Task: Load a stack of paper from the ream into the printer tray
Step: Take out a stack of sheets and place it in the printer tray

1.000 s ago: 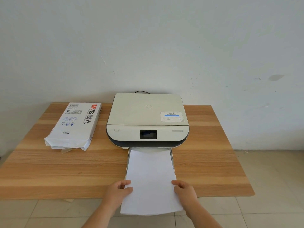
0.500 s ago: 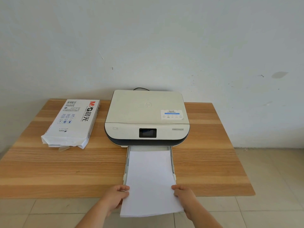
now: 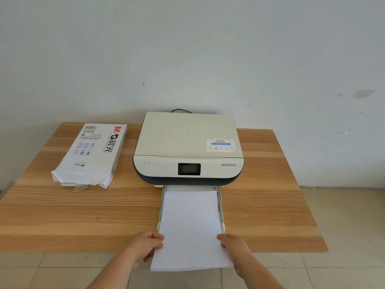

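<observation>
White paper stack (image 3: pixel 190 228) half in printer tray (image 3: pixel 221 207), at 6 o'clock of printer (image 3: pixel 188 149). My left hand (image 3: pixel 145 246) and right hand (image 3: pixel 234 245) pinch its side edges. Risk: uneven push skews sheets against tray guides, buckling. Ream (image 3: pixel 91 155) at 9 o'clock, well apart.

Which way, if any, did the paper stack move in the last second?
Yes, slightly outward: more bare tray now shows between the paper stack's far edge and the printer.
</observation>
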